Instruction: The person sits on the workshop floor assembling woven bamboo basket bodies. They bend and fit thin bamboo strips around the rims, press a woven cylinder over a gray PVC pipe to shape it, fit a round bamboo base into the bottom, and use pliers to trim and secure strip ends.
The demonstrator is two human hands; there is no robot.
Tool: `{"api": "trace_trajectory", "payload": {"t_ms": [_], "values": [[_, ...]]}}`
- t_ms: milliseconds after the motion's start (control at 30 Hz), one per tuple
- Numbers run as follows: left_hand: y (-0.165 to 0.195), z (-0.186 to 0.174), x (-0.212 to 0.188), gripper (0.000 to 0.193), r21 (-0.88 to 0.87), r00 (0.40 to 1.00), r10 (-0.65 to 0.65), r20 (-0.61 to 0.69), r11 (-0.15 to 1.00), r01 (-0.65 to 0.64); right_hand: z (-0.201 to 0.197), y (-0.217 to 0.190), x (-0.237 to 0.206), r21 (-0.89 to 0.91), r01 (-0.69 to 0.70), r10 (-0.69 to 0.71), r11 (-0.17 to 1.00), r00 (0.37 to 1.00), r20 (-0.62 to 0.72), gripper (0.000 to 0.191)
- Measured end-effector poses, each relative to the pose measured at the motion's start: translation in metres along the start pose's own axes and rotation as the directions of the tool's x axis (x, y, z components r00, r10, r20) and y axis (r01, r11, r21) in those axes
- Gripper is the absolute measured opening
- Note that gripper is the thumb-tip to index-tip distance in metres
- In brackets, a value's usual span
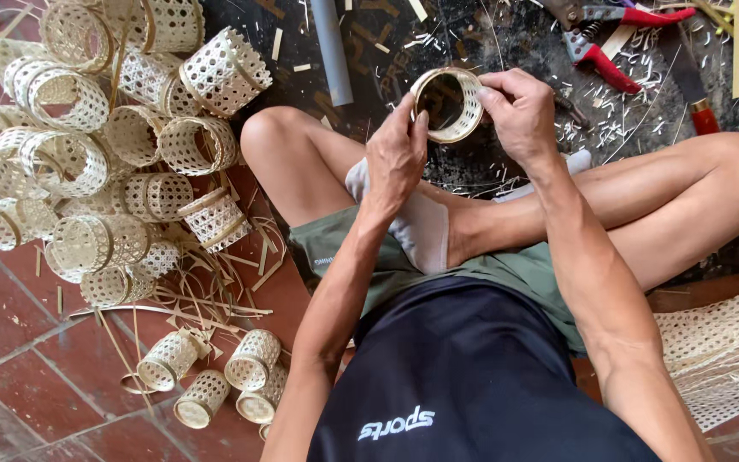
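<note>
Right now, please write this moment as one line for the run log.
left hand: grips woven ring | right hand: pinches ring rim | pile of woven rings: on floor beside person | red-handled shears: beyond hands

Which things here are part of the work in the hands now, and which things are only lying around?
In hand:
- woven cane ring, held up between both hands
- left hand, gripping its left rim
- right hand, fingers pinching its right rim

Lying about:
- pile of woven cylinders
- red-handled shears
- grey tube
- cane webbing sheet
- loose strips on the floor

White printed label on dark shirt (396, 422).
</note>
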State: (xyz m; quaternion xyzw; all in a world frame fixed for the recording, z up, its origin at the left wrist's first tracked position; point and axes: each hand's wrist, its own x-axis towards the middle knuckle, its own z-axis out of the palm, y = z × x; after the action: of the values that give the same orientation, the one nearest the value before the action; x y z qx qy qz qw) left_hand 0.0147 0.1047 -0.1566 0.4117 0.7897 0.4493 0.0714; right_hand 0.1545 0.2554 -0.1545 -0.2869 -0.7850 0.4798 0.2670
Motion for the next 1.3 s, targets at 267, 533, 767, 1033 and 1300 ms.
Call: {"api": "trace_trajectory", "payload": {"t_ms": [267, 533, 767, 1033, 1300], "values": [[-0.027, -0.011, 0.03, 0.022, -0.316, 0.664, -0.576, 0.476, 0.593, 0.741, 0.004, 0.019, -0.001, 0.314, -0.326, 0.311, 0.892, 0.945, 0.097, 0.015], [-0.014, 0.002, 0.045, 0.024, 0.207, 0.981, 0.017, 0.194, 0.977, -0.057, 0.004, 0.01, 0.009, -0.404, 0.206, -0.175, 0.891, 0.978, 0.113, 0.016], [-0.029, 0.027, 0.042, 0.027, 0.335, 0.966, 0.136, 0.219, 0.919, -0.206, 0.021, 0.021, 0.02, -0.564, 0.306, -0.251, 0.767, 0.952, 0.175, 0.019], [-0.04, -0.012, 0.042, 0.036, -0.218, 0.776, -0.399, 0.488, 0.806, 0.551, -0.016, 0.008, 0.004, 0.167, -0.423, 0.392, 0.89, 0.9, 0.191, 0.011], [-0.047, -0.014, 0.038, 0.047, -0.415, 0.687, -0.423, 0.59, 0.571, 0.708, 0.013, 0.014, -0.015, 0.36, -0.481, 0.457, 0.799, 0.876, 0.156, 0.012]]}}
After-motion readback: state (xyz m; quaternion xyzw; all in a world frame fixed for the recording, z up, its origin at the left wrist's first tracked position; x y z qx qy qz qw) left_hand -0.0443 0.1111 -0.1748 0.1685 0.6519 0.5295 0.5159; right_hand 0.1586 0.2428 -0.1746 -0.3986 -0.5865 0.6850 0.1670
